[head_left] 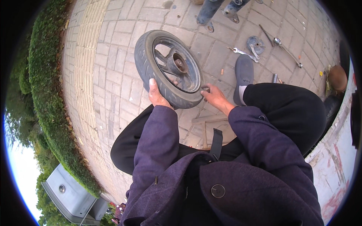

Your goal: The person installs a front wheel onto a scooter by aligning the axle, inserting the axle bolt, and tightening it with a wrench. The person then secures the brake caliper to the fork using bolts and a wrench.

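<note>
A small scooter wheel (146,56) with a worn black tyre and a dark spoked rim is tilted in front of me, its hub facing up and to the right. My left hand (158,96) grips the near left side of the tyre. Its thumb lies on the tread, while the other fingers are hidden behind the wheel. At the tyre's right edge is my right hand (216,97), its fingers bent and their tips against the rubber. Rust shows on the hub (180,63), which has a hole in its centre.
Past my grey shoe (244,73) lie a spanner (247,53), a round metal brake plate (256,44), a ratchet wrench (288,52) and a socket (275,78). Dark metal fork legs (209,15) lie at the top. A low wooden frame (205,121) stands between my legs.
</note>
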Demonstrator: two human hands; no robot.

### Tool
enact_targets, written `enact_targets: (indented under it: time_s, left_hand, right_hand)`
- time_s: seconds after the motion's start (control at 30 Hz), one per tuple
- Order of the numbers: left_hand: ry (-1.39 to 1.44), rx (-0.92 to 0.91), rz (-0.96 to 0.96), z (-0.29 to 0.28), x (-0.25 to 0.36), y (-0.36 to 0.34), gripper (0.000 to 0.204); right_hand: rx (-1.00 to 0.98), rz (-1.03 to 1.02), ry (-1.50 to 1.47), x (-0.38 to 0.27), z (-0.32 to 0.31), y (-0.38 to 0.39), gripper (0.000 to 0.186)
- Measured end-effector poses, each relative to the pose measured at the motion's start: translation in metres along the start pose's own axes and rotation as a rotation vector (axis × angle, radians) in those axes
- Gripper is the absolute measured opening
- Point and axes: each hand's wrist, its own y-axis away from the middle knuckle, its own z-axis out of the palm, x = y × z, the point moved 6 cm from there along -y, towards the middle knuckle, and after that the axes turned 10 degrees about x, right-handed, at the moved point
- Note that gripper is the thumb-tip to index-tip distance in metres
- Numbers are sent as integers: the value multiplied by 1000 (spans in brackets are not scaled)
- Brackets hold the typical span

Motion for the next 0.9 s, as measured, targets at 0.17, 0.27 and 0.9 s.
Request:
enact_targets:
  time_s: [0.17,0.27,0.9]
  left_hand:
    - [-137,5,117,1,5,1,67]
    - [-106,14,114,1,5,0,68]
    - [-132,-269,-16,22,-32,23,82]
  right_hand:
    - [-14,45,-29,-2,1,3,43]
    - [-56,135,-119,1,-1,7,43]
    - [269,-465,-43,-169,-26,68,69]
